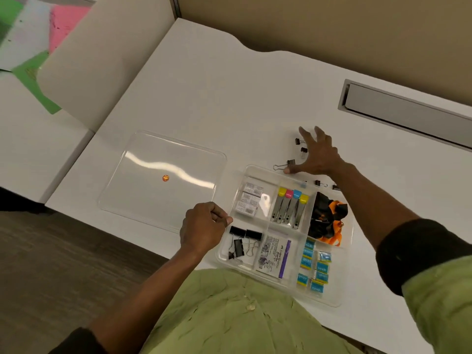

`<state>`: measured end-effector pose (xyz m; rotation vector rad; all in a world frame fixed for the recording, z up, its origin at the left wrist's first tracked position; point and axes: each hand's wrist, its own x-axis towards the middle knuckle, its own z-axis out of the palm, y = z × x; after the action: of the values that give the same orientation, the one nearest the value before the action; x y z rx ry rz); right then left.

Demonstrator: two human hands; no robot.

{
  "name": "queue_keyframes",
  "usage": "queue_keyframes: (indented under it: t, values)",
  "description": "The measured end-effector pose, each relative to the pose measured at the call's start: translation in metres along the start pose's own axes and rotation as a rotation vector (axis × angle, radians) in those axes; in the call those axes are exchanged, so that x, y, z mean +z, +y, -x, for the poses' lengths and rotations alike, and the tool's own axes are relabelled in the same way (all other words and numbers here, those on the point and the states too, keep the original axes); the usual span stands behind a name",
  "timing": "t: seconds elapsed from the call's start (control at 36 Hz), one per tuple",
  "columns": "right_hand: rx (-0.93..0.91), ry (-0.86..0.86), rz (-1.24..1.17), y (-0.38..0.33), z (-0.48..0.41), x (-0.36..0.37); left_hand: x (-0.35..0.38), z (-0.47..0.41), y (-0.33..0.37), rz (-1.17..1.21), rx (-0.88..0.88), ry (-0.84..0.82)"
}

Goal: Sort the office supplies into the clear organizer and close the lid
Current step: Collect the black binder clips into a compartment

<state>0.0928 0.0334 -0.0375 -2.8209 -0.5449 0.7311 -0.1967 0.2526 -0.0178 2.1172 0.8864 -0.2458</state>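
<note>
Right hand (319, 155), grip spread wide, is hovering over loose binder clips (290, 163) on the tabletop (229, 98) beyond the organizer (332, 298); left hand (203, 227) is sitting curled, contents unclear. Pinching one clip likely comes next.

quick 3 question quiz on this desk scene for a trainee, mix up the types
1. True or false: the lid is closed on the organizer.
2. What fills the compartment nearest the left hand? A large clips B blue packets C lanyards
3. Fill in: the right hand is spread over loose small ___ on the table.

Key
1. False: it lies flat on the table beside the organizer.
2. A
3. clips, meaning the small clips beyond the organizer.
</note>
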Motion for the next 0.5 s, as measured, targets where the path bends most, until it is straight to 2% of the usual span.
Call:
queue_keyframes:
  t: [0.14, 0.25, 0.36, 0.5]
  values:
    - [-0.116, -0.045, 0.184, -0.006, -0.011, 0.016, 0.001, 0.0, -0.001, 0.001, -0.01, 0.0]
    - [-0.156, -0.003, 0.205, -0.009, -0.007, 0.027, 0.001, -0.002, -0.003, 0.005, -0.02, -0.005]
    - [-0.192, 0.108, 0.24, -0.013, 0.0, 0.027, 0.002, -0.003, -0.005, 0.019, -0.028, -0.007]
    - [-0.211, 0.128, 0.229, -0.018, 0.0, 0.026, 0.003, -0.003, -0.006, 0.023, -0.037, -0.004]
